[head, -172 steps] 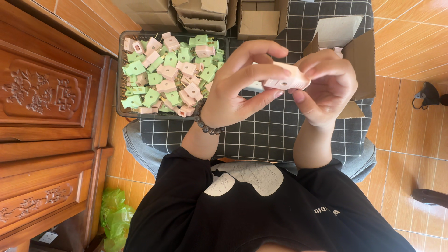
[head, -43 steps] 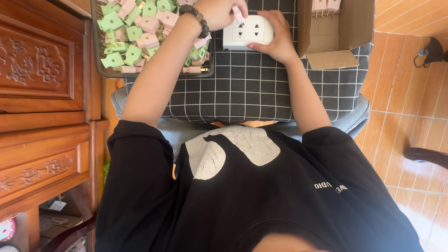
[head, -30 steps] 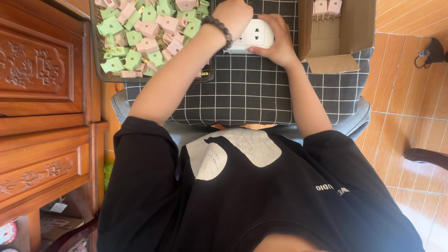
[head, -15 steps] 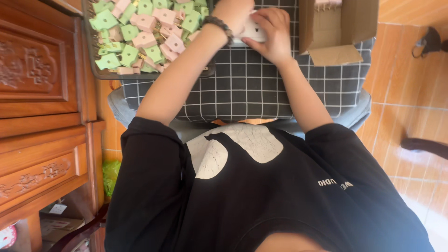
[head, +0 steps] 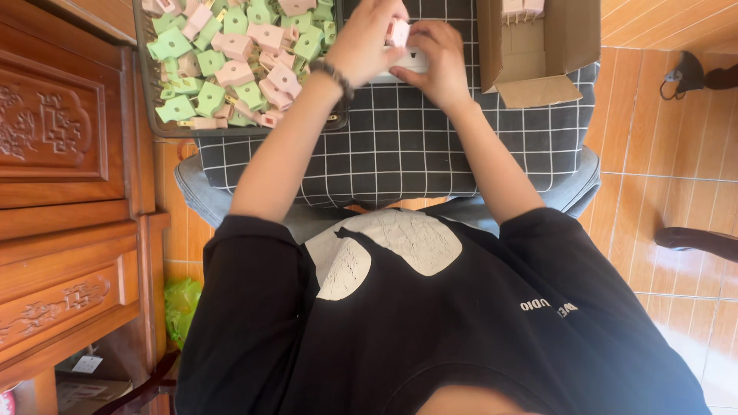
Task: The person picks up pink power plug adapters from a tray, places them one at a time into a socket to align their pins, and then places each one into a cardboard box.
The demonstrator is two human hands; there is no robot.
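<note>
I pinch a small pink plug piece (head: pixel 397 32) in my left hand (head: pixel 367 42), fingers pressed together on it, right over the white socket block (head: pixel 407 61) so the 2 can meet. My right hand (head: pixel 437 55) lies on that block, fingers curled around it, steadying it on the checked cushion (head: pixel 400 146) across my lap. The tray (head: pixel 146 92) of pink and green pieces sits close at my left, the cardboard box (head: pixel 538 54) at my right. Half a second ago, my left hand was still coming back from the tray.
</note>
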